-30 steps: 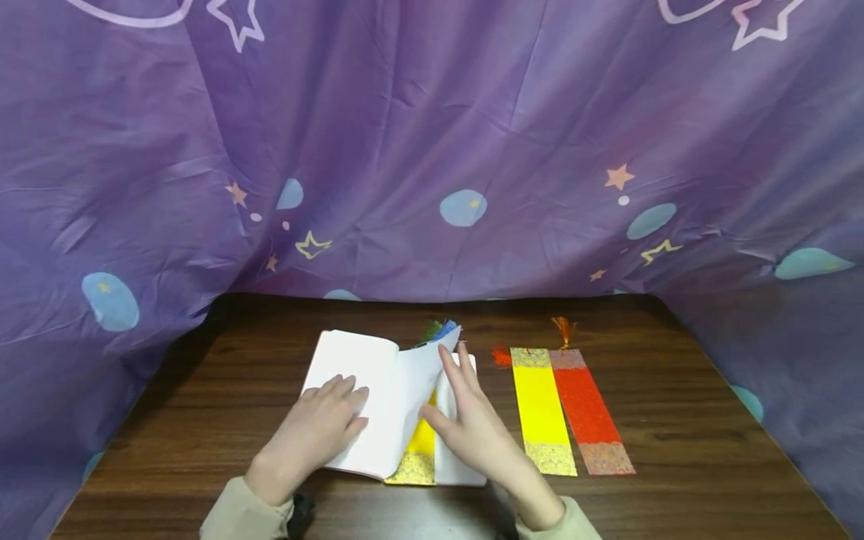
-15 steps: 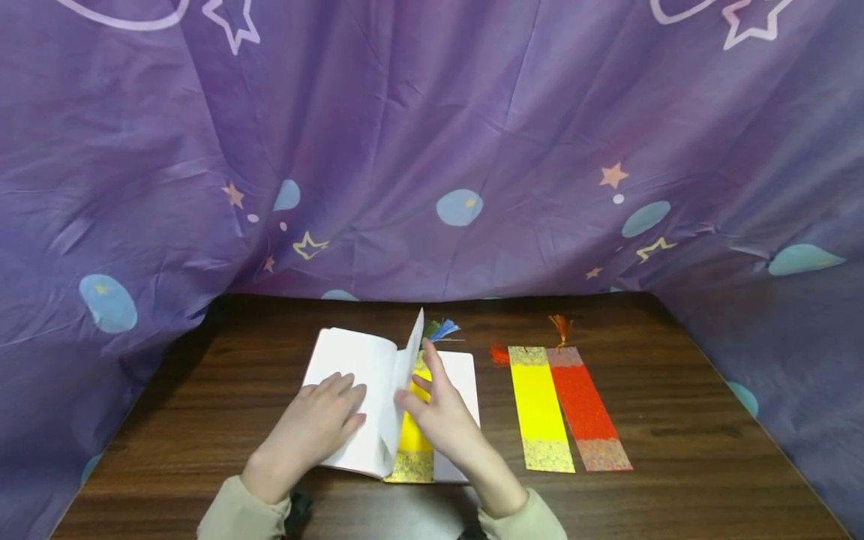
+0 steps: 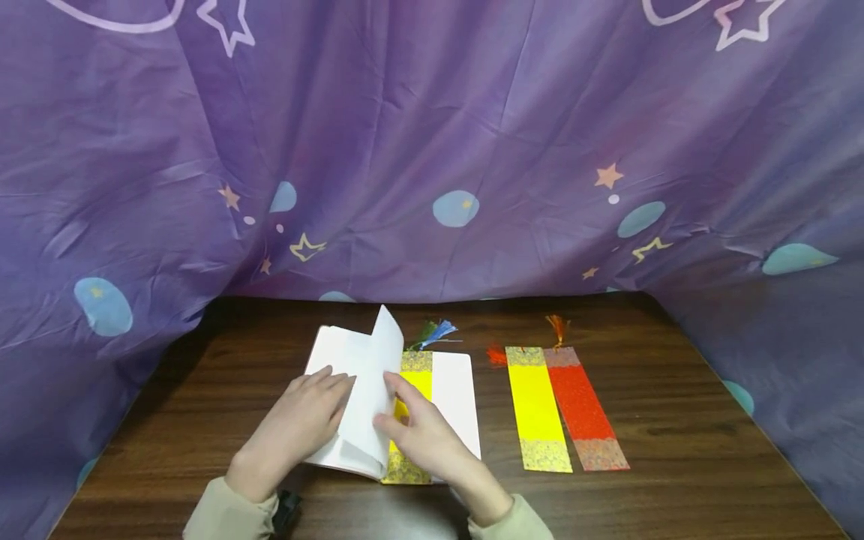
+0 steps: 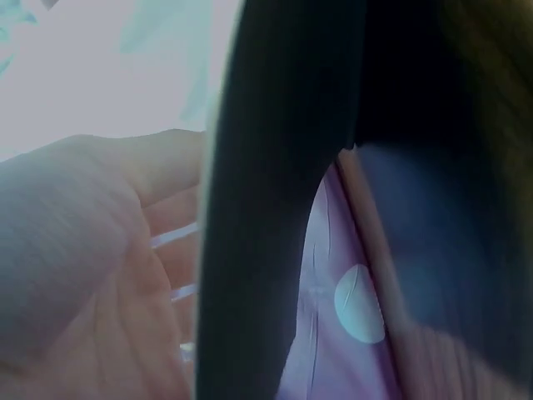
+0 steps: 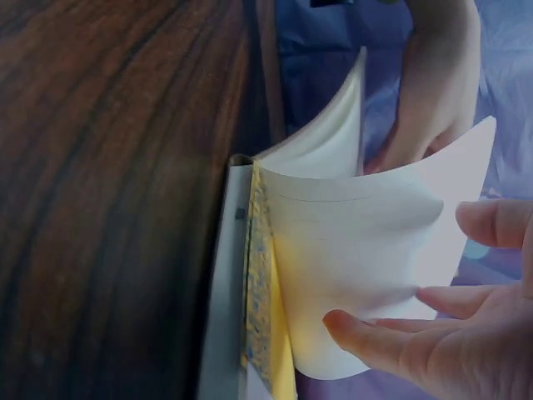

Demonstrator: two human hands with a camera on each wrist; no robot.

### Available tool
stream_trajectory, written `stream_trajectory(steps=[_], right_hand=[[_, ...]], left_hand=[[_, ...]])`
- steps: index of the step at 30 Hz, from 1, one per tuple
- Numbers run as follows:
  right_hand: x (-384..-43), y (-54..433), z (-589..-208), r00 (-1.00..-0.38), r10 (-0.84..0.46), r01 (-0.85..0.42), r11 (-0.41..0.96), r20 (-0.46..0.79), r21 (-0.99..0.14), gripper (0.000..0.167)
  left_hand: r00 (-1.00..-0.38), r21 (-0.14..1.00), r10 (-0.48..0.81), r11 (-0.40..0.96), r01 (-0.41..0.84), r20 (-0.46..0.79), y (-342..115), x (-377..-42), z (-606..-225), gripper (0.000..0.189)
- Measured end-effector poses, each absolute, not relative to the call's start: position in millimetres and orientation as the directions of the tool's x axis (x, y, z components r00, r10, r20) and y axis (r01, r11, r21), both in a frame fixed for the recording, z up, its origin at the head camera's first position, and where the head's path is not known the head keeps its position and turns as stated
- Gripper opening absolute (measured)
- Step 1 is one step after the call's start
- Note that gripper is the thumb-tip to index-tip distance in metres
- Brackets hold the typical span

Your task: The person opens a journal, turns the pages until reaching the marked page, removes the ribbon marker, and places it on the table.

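A notebook with blank white pages (image 3: 456,397) lies spread on the table, and a yellow bookmark (image 3: 417,381) with patterned ends rests on its right side near the spine. Blue and green tassels (image 3: 437,334) stick out past the top edge. One white leaf (image 3: 383,352) stands curved up, leaning left. My right hand (image 3: 430,441) touches this leaf from the right with spread fingertips; the right wrist view shows the fingers (image 5: 375,337) against the paper (image 5: 350,242). My left hand (image 3: 293,416) rests flat on the left page, its fingertips partly under the leaning leaf.
Right of the notebook lie another yellow bookmark (image 3: 538,409) with a red-orange tassel (image 3: 497,356) and a red bookmark (image 3: 582,405) with an orange tassel (image 3: 557,328). A purple curtain (image 3: 432,150) hangs behind the brown wooden table (image 3: 682,420).
My right hand has moved left, pushing the leaf from the right side over toward the left page. More of the yellow bookmark now shows. The left hand stays on the left page.
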State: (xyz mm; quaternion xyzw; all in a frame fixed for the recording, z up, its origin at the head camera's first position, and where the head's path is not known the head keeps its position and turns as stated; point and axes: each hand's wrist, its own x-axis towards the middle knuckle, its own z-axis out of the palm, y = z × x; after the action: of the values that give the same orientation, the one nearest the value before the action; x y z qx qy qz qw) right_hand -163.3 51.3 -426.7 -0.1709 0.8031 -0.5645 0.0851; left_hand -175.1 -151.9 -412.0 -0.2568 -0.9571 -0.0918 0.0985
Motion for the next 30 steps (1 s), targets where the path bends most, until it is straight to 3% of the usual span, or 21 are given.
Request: stream_trajectory(steps=[8,14,23,30], right_hand=[[-153.3,42.4,-430.6,-0.91,-0.413,-0.257,0.479,0.043,-0.839,0.059],[-146.9,38.6,-431.7,-0.88,-0.472,-0.339,0.551,0.05,-0.763,0.058],[-139.7,35.5,-434.1,-0.854,-0.52,-0.385,0.6,0.023,-0.701,0.059],[-137.9,35.9,-430.2,-0.824,-0.567,-0.448,0.642,0.008,-0.622,0.059]], left_hand=[[-0.814,0.161,0.483,0.819,0.55,0.321,-164.2,-174.5,-406.1,0.024],[-0.803,0.182,0.443,0.82,0.542,0.398,-173.1,-178.0,-399.2,0.035],[-0.76,0.119,0.437,0.827,0.55,0.481,-174.5,-180.6,-395.7,0.043],[-0.729,0.066,0.506,0.8,0.597,0.461,-159.2,-179.1,-399.9,0.04]])
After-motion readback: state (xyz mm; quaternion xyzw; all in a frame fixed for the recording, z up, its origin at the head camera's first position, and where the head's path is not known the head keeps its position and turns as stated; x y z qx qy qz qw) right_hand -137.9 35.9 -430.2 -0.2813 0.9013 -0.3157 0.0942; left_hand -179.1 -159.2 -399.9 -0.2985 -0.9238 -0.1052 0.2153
